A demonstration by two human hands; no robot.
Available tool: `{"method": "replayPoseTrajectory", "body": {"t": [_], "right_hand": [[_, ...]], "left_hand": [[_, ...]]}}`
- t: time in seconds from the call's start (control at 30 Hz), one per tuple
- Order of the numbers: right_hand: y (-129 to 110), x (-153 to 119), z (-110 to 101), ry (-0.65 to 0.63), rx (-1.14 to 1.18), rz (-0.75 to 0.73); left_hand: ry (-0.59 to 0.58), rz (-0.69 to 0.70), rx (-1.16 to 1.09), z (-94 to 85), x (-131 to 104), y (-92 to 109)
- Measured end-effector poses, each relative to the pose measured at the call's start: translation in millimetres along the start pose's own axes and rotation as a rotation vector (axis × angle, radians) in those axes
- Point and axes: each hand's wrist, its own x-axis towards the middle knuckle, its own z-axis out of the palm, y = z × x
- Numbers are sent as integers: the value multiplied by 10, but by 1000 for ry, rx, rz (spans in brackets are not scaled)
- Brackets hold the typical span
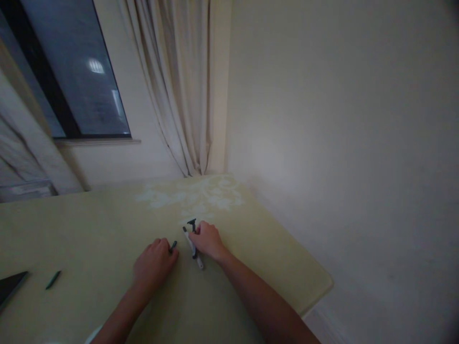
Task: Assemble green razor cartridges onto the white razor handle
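Note:
My right hand (pixel 208 239) is closed, its fingertips pinching a small dark T-headed item (pixel 192 223) shaped like a razor. Under and beside those fingers lies a slim grey-and-white stick with dark ends (pixel 190 241). A pale short piece (pixel 200 263) pokes out below it; whether the two are joined I cannot tell. To the left, my left hand (pixel 154 263) rests closed on the table, with a small dark stick-like piece (pixel 173 246) between thumb and fingers. Most of that piece is hidden by the hand.
The yellow-green table (pixel 279 258) has a pale floral pattern near its far corner. A green-and-dark pen-like stick (pixel 53 280) and a dark flat object (pixel 10 286) lie at the left. Beyond stand a wall (pixel 340 143), a curtain (pixel 179 86) and a window (pixel 79 71).

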Motion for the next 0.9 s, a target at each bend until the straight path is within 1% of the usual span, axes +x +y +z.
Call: {"method": "replayPoseTrajectory", "body": {"t": [0.1, 0.2, 0.27, 0.37, 0.47, 0.53, 0.6, 0.67, 0.73, 0.8, 0.9], "right_hand": [[-39, -49, 71, -7, 85, -5], [-40, -75, 141, -11, 202, -12], [-14, -66, 147, -21, 303, -23], [30, -15, 64, -40, 470, -57], [67, 34, -90, -16, 608, -99], [108, 40, -184, 6, 706, -156], [180, 25, -240, 1, 739, -225], [277, 1, -252, -8, 713, -264], [378, -20, -235, 17, 712, -274], [457, -33, -214, 37, 747, -263], [506, -43, -215, -9, 854, -224]], "left_hand": [[-31, -68, 23, -37, -2, -39], [-60, -86, 18, -56, -9, -49], [-67, -87, 18, -59, -26, -38], [-62, -83, 29, -52, -59, 6], [-41, -55, 54, -35, -71, 56], [-22, -42, 54, -11, -59, 66], [2, -24, 37, 31, -32, 48], [34, 6, 11, 88, 3, 12], [66, 25, -22, 149, 36, -22], [98, 41, -60, 199, 58, -40], [135, 84, -107, 258, 64, -57]]}}
